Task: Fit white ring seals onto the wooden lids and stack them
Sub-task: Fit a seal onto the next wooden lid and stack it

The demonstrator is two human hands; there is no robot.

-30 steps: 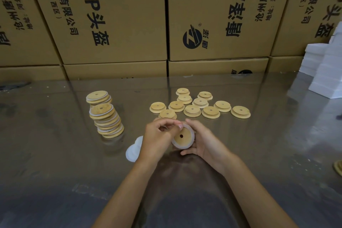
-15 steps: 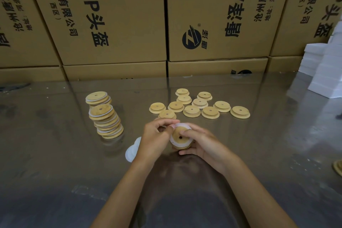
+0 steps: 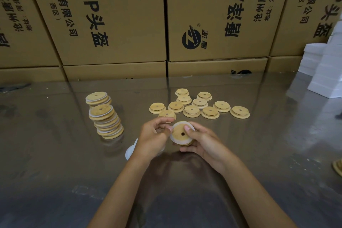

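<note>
A round wooden lid (image 3: 180, 134) with a small centre hole is held between both hands just above the table. A white ring seal (image 3: 173, 139) wraps its edge. My right hand (image 3: 205, 141) grips the lid from the right, thumb on its face. My left hand (image 3: 154, 139) pinches the seal at the lid's left rim. A leaning stack of sealed lids (image 3: 106, 118) stands to the left. Several bare wooden lids (image 3: 200, 106) lie flat beyond my hands. A small pile of white seals (image 3: 130, 151) shows partly under my left wrist.
The work surface is a shiny grey table (image 3: 55, 153). Big printed cardboard boxes (image 3: 114, 15) form a wall along its far edge. White foam blocks (image 3: 325, 68) are stacked at the far right. Another wooden lid (image 3: 337, 166) peeks in at the right edge.
The lid has tipped from facing left to lying flatter, its face up toward me, and the seal now sits further round its rim. Both hands stayed in place.
</note>
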